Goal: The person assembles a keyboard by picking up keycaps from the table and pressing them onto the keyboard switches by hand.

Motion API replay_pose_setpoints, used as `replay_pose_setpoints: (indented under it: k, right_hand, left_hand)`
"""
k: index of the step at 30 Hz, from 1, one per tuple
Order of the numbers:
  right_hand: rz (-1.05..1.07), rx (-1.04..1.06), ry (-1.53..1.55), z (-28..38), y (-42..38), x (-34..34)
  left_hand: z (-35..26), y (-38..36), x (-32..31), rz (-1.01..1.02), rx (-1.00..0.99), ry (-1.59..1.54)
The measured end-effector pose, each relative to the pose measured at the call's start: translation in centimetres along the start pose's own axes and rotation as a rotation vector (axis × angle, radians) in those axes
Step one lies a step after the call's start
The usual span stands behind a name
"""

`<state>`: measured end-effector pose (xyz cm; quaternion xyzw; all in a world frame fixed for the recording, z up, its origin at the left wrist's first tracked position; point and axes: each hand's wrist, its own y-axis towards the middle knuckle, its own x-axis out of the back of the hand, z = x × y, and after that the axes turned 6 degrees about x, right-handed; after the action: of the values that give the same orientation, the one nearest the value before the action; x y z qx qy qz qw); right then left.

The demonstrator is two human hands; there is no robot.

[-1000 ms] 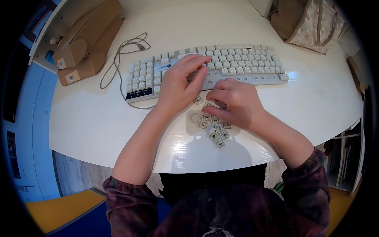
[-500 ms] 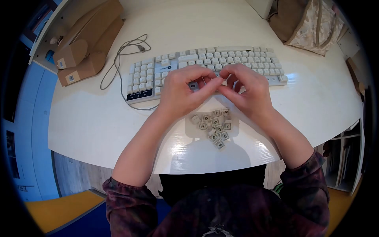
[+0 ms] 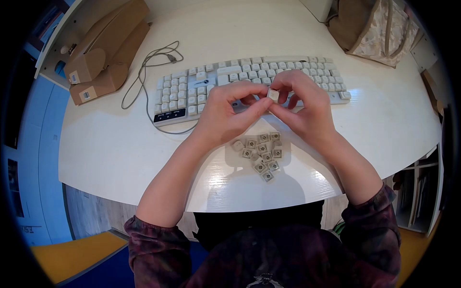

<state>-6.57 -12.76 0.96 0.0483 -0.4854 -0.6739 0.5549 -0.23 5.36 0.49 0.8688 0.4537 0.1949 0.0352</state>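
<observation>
A single off-white keycap (image 3: 272, 95) is pinched between the fingertips of both hands, its face turned up toward me. My left hand (image 3: 229, 109) is closed, with thumb and forefinger meeting at the keycap's left side. From the right, my right hand (image 3: 307, 104) grips the same keycap with its thumb and curled fingers. Both are just above the white keyboard (image 3: 198, 82), hiding its lower middle rows. On the table below them lies a loose cluster of keycaps (image 3: 267, 157), most with their undersides up.
A grey USB cable (image 3: 142, 79) loops on the white table (image 3: 110, 144) left of the keyboard. Brown cardboard (image 3: 103, 57) stands at the back left. A brown and patterned bag (image 3: 374, 36) sits at the back right. The table's curved front edge is close to my body.
The keycap has come up into clearer view between my fingertips, with its face now showing. My right hand has shifted slightly upward. The cluster on the table looks the same.
</observation>
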Motion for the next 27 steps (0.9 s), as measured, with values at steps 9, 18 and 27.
replay_pose_setpoints:
  k: [9,18,27]
  right_hand:
    - [0.009,-0.01,0.068,0.09,0.3,0.5]
    - [-0.015,0.091,0.05,-0.15,0.36,0.81]
    - [0.003,0.041,0.091,-0.25,0.38,0.9]
  left_hand:
    - [0.05,0.0,0.31,0.005,-0.026,-0.069]
    - [0.01,0.13,0.58,-0.013,-0.052,-0.018]
    - [0.29,0.2,0.71,0.03,-0.003,-0.056]
